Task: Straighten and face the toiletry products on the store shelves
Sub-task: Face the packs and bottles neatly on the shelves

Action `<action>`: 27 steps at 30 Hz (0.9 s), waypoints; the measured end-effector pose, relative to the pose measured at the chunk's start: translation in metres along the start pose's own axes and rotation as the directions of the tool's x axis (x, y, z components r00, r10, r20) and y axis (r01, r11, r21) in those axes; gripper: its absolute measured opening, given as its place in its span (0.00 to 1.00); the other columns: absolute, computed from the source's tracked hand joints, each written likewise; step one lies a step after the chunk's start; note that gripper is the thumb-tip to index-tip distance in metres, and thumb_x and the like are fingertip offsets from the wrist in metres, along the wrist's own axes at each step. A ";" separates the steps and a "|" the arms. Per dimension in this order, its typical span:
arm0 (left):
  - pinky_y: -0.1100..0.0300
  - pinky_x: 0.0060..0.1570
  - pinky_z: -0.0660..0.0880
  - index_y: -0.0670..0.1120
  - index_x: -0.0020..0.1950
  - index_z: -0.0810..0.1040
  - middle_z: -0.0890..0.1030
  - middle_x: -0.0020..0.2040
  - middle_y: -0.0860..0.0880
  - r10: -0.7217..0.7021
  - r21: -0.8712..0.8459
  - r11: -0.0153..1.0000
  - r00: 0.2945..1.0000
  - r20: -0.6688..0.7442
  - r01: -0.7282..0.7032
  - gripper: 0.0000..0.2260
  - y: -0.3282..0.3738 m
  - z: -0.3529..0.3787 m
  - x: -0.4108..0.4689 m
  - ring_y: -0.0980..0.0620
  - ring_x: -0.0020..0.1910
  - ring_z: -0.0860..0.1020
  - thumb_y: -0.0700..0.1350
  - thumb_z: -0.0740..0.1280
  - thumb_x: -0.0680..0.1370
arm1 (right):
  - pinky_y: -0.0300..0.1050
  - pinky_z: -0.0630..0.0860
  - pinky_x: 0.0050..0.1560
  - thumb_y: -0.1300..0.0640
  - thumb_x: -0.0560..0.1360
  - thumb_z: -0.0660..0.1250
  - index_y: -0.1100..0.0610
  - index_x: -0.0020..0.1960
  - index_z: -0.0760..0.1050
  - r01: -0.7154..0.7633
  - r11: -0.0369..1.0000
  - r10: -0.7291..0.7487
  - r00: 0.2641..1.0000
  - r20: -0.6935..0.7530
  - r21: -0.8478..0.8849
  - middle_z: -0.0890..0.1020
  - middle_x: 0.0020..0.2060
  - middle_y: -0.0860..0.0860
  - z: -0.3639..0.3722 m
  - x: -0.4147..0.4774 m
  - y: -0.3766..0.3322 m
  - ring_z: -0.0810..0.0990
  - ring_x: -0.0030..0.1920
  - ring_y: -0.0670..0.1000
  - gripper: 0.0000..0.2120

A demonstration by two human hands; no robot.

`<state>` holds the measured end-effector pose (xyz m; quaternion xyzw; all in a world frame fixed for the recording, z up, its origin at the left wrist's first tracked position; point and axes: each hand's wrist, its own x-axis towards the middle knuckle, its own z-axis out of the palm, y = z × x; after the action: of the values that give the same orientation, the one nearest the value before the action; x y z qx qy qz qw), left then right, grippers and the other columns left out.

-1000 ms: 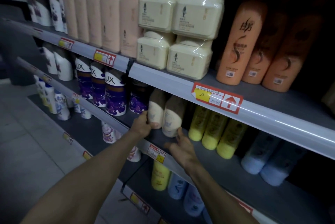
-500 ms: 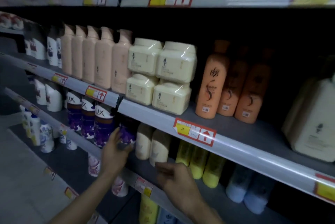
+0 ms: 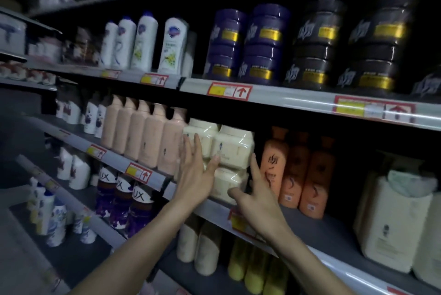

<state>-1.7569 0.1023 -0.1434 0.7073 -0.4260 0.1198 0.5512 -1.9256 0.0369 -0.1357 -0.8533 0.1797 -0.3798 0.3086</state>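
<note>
Several grey shelves [image 3: 298, 103] rise in front of my hands; a row of pink bottles [image 3: 145, 137] stands just left of my left hand, three orange bottles [image 3: 293, 175] just right of my right; four cream jars [image 3: 235, 149], stacked two on two, sit between my palms; my left hand [image 3: 194, 175] lies flat against their front left, fingers straight; my right hand [image 3: 257, 201] is spread wide at their right side, gripping nothing.
</note>
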 end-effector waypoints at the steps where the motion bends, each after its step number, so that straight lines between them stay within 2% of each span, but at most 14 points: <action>1: 0.44 0.80 0.40 0.54 0.82 0.35 0.30 0.80 0.53 -0.010 0.023 1.000 1.000 0.010 0.010 0.36 0.000 0.003 0.007 0.51 0.80 0.33 0.62 0.54 0.83 | 0.37 0.71 0.67 0.52 0.73 0.67 0.22 0.76 0.42 -0.012 1.000 0.012 1.000 0.009 0.003 0.69 0.76 0.39 0.003 0.003 -0.001 0.71 0.72 0.41 0.47; 2: 0.43 0.79 0.39 0.54 0.81 0.34 0.28 0.79 0.54 -0.021 0.041 0.999 1.000 0.015 0.021 0.35 -0.001 0.004 0.012 0.50 0.80 0.32 0.63 0.52 0.83 | 0.41 0.67 0.73 0.52 0.74 0.67 0.27 0.79 0.41 -0.014 1.000 0.014 1.000 0.016 -0.004 0.62 0.80 0.41 0.005 0.004 -0.001 0.62 0.79 0.43 0.47; 4: 0.45 0.78 0.36 0.54 0.80 0.32 0.27 0.77 0.54 -0.043 0.062 0.997 0.999 0.010 0.042 0.36 -0.002 0.007 0.018 0.48 0.79 0.31 0.64 0.51 0.83 | 0.38 0.56 0.75 0.54 0.76 0.67 0.36 0.82 0.40 0.020 0.999 -0.019 1.000 0.013 -0.032 0.51 0.83 0.39 0.009 0.006 0.000 0.47 0.81 0.39 0.47; 6: 0.46 0.76 0.35 0.54 0.80 0.30 0.25 0.76 0.55 -0.045 0.074 0.996 0.999 0.000 0.045 0.36 -0.002 0.010 0.018 0.48 0.78 0.29 0.65 0.50 0.82 | 0.34 0.56 0.73 0.56 0.76 0.68 0.39 0.83 0.39 0.045 0.998 -0.045 0.999 0.008 -0.042 0.47 0.83 0.36 0.011 0.006 0.003 0.48 0.81 0.37 0.48; 10: 0.45 0.76 0.35 0.57 0.77 0.27 0.24 0.75 0.56 -0.039 0.088 0.995 0.999 -0.013 0.040 0.35 -0.006 0.015 0.018 0.50 0.76 0.27 0.65 0.49 0.82 | 0.32 0.59 0.72 0.56 0.75 0.68 0.40 0.83 0.39 0.040 0.998 -0.040 0.999 -0.001 -0.048 0.48 0.82 0.36 0.015 0.009 0.009 0.55 0.80 0.39 0.49; 13: 0.41 0.76 0.37 0.57 0.77 0.26 0.24 0.76 0.56 -0.068 0.115 0.991 0.998 0.005 0.067 0.34 -0.005 0.019 0.021 0.51 0.76 0.27 0.65 0.47 0.83 | 0.23 0.61 0.67 0.55 0.74 0.68 0.39 0.83 0.37 0.041 0.997 -0.040 0.999 0.013 -0.064 0.48 0.83 0.36 0.016 0.014 0.011 0.55 0.79 0.38 0.50; 16: 0.37 0.75 0.37 0.56 0.78 0.27 0.25 0.78 0.56 -0.087 0.118 0.989 0.996 0.024 0.084 0.34 -0.004 0.022 0.023 0.50 0.78 0.28 0.64 0.46 0.83 | 0.44 0.65 0.77 0.52 0.73 0.68 0.37 0.82 0.38 0.027 0.999 -0.027 1.000 0.011 -0.038 0.52 0.82 0.37 0.017 0.016 0.011 0.57 0.81 0.42 0.50; 17: 0.37 0.76 0.37 0.57 0.78 0.27 0.26 0.78 0.56 -0.081 0.119 0.990 0.996 0.025 0.078 0.34 -0.005 0.022 0.023 0.50 0.78 0.28 0.65 0.46 0.83 | 0.47 0.65 0.78 0.52 0.73 0.68 0.37 0.82 0.38 0.012 0.999 -0.011 1.000 0.017 -0.039 0.54 0.82 0.37 0.016 0.015 0.008 0.58 0.81 0.42 0.50; 19: 0.39 0.76 0.36 0.57 0.79 0.28 0.27 0.79 0.56 -0.063 0.094 0.994 0.998 0.003 0.063 0.35 -0.006 0.020 0.021 0.50 0.78 0.29 0.66 0.47 0.82 | 0.34 0.70 0.69 0.53 0.75 0.69 0.39 0.83 0.38 -0.035 0.999 0.036 0.999 0.026 -0.032 0.62 0.79 0.36 0.012 0.011 0.004 0.69 0.74 0.39 0.50; 20: 0.41 0.76 0.35 0.57 0.79 0.29 0.27 0.79 0.55 -0.060 0.068 0.996 0.998 -0.027 0.062 0.36 -0.009 0.018 0.019 0.49 0.78 0.29 0.67 0.47 0.81 | 0.24 0.71 0.58 0.54 0.76 0.69 0.40 0.83 0.39 -0.070 0.997 0.071 0.997 0.034 -0.013 0.68 0.75 0.37 0.009 0.008 0.003 0.76 0.62 0.33 0.49; 21: 0.44 0.76 0.34 0.57 0.79 0.29 0.27 0.79 0.55 -0.072 0.038 0.997 0.996 -0.060 0.074 0.37 -0.012 0.016 0.016 0.49 0.78 0.29 0.69 0.48 0.80 | 0.21 0.71 0.48 0.55 0.77 0.69 0.43 0.84 0.41 -0.116 0.993 0.116 0.992 0.042 -0.003 0.73 0.70 0.39 0.006 0.006 0.003 0.78 0.50 0.31 0.47; 23: 0.44 0.76 0.35 0.55 0.80 0.30 0.29 0.80 0.52 -0.146 -0.035 0.989 0.987 -0.061 0.144 0.41 -0.021 0.011 0.012 0.47 0.79 0.31 0.72 0.49 0.79 | 0.26 0.71 0.44 0.54 0.77 0.69 0.48 0.82 0.54 -0.189 0.982 0.189 0.979 0.077 -0.012 0.78 0.59 0.40 0.002 0.005 0.004 0.76 0.40 0.31 0.38; 25: 0.43 0.77 0.39 0.52 0.81 0.32 0.31 0.81 0.49 -0.218 -0.070 0.973 0.975 0.036 0.220 0.43 -0.029 0.009 0.007 0.47 0.80 0.34 0.71 0.49 0.78 | 0.40 0.78 0.53 0.50 0.74 0.69 0.48 0.73 0.68 -0.224 0.973 0.229 0.967 0.115 -0.059 0.83 0.55 0.41 0.003 0.004 0.002 0.80 0.44 0.36 0.29; 27: 0.45 0.78 0.39 0.50 0.81 0.33 0.33 0.81 0.48 -0.215 -0.053 0.974 0.972 0.091 0.221 0.41 -0.035 0.009 0.005 0.48 0.81 0.35 0.69 0.50 0.79 | 0.45 0.81 0.56 0.41 0.66 0.66 0.46 0.70 0.72 -0.243 0.966 0.252 0.959 0.129 -0.082 0.85 0.54 0.44 0.006 0.003 -0.002 0.83 0.50 0.42 0.33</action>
<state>-1.7307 0.0927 -0.1676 0.7365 -0.3724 0.0149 0.5645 -1.9190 0.0394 -0.1358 -0.8581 0.2757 -0.2720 0.3372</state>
